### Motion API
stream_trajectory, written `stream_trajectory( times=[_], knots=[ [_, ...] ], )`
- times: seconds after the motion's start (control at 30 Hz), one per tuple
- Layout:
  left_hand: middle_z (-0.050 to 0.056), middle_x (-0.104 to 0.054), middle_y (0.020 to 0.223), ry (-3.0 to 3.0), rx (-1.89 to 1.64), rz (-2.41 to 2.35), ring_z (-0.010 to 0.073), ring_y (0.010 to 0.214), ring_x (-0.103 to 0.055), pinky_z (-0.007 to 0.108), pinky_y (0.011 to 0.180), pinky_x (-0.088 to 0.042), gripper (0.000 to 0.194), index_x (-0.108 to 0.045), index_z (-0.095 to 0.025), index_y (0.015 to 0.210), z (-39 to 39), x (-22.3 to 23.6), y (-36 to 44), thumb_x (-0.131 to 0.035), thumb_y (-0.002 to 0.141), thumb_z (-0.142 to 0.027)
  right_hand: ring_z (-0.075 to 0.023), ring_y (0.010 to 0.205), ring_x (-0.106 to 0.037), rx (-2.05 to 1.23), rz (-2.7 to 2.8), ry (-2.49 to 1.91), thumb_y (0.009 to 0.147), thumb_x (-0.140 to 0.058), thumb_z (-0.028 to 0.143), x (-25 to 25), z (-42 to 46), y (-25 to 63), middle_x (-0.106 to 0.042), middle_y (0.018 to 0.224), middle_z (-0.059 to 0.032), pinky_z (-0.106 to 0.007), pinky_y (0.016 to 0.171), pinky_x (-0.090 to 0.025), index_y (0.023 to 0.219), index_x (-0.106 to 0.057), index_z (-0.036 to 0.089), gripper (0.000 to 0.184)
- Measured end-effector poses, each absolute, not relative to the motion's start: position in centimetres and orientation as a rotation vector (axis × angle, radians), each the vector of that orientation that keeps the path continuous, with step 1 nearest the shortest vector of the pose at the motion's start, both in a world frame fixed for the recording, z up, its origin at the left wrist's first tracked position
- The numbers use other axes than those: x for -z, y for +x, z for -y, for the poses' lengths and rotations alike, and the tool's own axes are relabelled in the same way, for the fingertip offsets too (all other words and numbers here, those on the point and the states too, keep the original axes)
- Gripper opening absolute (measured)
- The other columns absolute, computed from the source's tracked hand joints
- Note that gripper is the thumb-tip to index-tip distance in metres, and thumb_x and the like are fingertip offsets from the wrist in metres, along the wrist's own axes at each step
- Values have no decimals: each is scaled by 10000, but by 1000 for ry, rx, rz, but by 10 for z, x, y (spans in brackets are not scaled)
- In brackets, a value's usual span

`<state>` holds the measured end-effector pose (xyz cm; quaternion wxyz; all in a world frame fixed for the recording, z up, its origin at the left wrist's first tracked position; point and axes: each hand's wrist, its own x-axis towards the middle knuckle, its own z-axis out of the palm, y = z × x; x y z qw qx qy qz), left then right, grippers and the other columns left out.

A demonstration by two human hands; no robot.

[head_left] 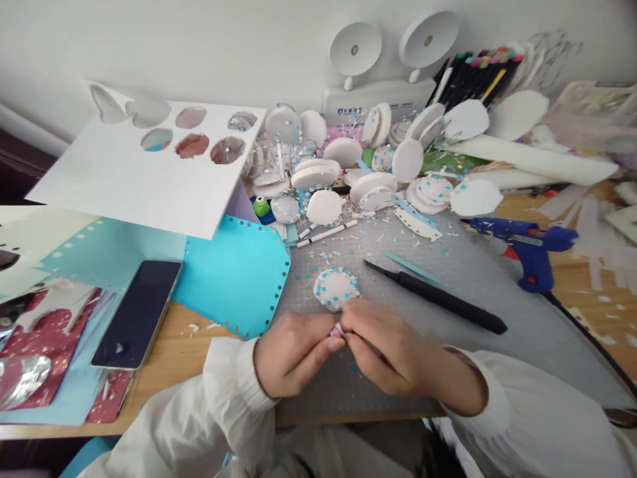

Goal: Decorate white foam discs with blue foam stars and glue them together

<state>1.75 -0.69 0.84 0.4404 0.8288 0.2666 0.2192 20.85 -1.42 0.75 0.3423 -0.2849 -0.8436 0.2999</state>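
A: State of the hands?
B: Both are pinched nearly closed. The left hand [298, 355] and right hand [391, 345] meet fingertip to fingertip on a small pale-pink piece [338, 330], above the left part of the cutting mat [488, 372], close to its near edge. Most of the piece is covered, so its shape cannot be certified.

A: Principal hazard?
B: Slippage, in my judgement. Only fingertips secure it; uneven pressure could crease it or flick it over that near edge.

A: And the star-rimmed disc [336, 289]?
B: Lying on the mat, just beyond the fingers. A forward nudge of the knuckles could shift it or dislodge its blue stars (several similar specks lie loose around it).

A: Cutting risk?
B: Present. The craft knife [448, 300] lies to the right of the disc, blade bare and directed towards the far left corner. A careless reach forward by the right hand could meet it.

A: Anything at the mat's right edge?
B: A blue glue gun [527, 242], nozzle facing left. Whether it is hot cannot be determined. Its cord [587, 345] trails towards the near right corner; a snagging sleeve could drag the gun.
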Motion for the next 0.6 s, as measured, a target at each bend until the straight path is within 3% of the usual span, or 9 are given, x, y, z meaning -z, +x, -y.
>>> stream_trajectory(
  times=[0.27,0.6],
  knots=[
    [12,-509,631,2347,-588,-732,150,529,-434,291,522,-300,278,-394,-206,755,14,5,24,-226,960,-288,-135,588,-417,-698,2299,-769,798,-362,85,-1,18,204,-455,653,4,-268,515,-339,738,-356,223,151],
    [10,-500,640,2295,-598,-702,157,530,-440,291,529,-300,196,-357,-211,786,18,5,24,-253,945,-259,-101,579,-384,-927,2187,-753,818,-374,78,1,20,205,-398,649,36,-244,527,-309,717,-302,221,189]
  ],
)
